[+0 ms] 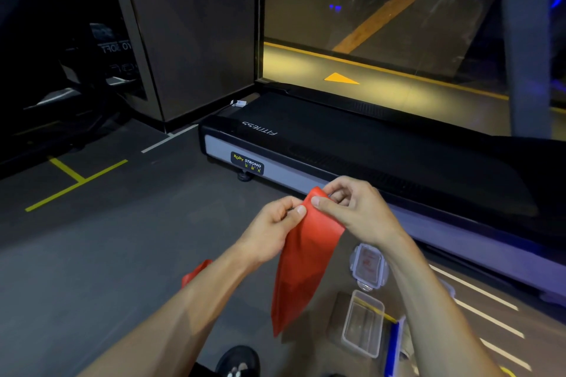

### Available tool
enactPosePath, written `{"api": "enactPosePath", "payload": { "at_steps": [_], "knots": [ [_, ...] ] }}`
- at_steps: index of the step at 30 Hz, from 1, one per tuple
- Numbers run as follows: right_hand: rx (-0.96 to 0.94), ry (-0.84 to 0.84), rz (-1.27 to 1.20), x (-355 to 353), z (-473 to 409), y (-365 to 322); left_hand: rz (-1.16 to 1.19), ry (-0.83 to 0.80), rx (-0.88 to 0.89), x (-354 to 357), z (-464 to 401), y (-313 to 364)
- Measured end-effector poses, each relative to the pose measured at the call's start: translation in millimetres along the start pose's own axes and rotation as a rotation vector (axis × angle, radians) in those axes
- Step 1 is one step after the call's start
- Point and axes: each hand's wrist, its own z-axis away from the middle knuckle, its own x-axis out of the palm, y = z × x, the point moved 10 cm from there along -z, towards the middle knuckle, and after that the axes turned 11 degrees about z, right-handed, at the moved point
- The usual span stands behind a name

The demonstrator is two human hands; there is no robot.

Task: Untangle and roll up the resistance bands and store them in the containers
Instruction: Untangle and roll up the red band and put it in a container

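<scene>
Both hands are up in front of the chest, pinching the top edge of a red resistance band (306, 257). The left hand (271, 231) has thumb and curled fingers clamped on the left corner, and the right hand (356, 210) nips the right corner between thumb and forefinger, the two hands just beside each other. The band hangs down flat from there and narrows toward its lower end above the floor. A second bit of red (196, 274) peeks out behind the left forearm – can't tell if it's the same band or another one

Below on the right, near the feet, sits a clear open container (363, 323), and just beyond it a clear lid (369, 266) lies flat – both on the dark floor. A blue strip (393, 346) lies right of the container. Farther off, a black treadmill (352, 144) runs across the scene. A dark shoe (239, 360) shows at the near edge
</scene>
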Motion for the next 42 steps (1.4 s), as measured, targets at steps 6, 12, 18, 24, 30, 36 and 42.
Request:
{"api": "enactPosePath", "payload": {
  "at_steps": [6,12,18,24,30,36,42],
  "knots": [
    [-0.004,-0.031,-0.021,0.2,0.8,-1.5,0.035,0.014,-0.025,2.2,-0.7,2.0],
    [-0.052,-0.035,-0.002,3.6,0.2,-12.6,0.039,0.091,-0.009,-3.3,-2.7,3.0],
    [-0.113,-0.066,0.066,9.1,-1.2,-19.7,0.152,0.075,0.021,-1.1,-2.5,8.7],
    [-0.095,-0.161,0.139,23.1,-1.8,-13.0,0.070,0.108,0.064,-3.5,-0.1,12.1],
    [-0.097,-0.242,0.049,31.7,4.2,-14.7,0.140,0.177,0.030,-13.3,-3.0,4.5],
    [-0.032,-0.094,0.018,17.6,1.7,-11.5,0.265,0.125,-0.038,-6.8,-2.0,0.4],
    [-0.026,-0.032,0.102,9.0,3.0,-9.1,0.174,0.058,-0.045,-1.0,-0.7,-2.7]
  ]
}}
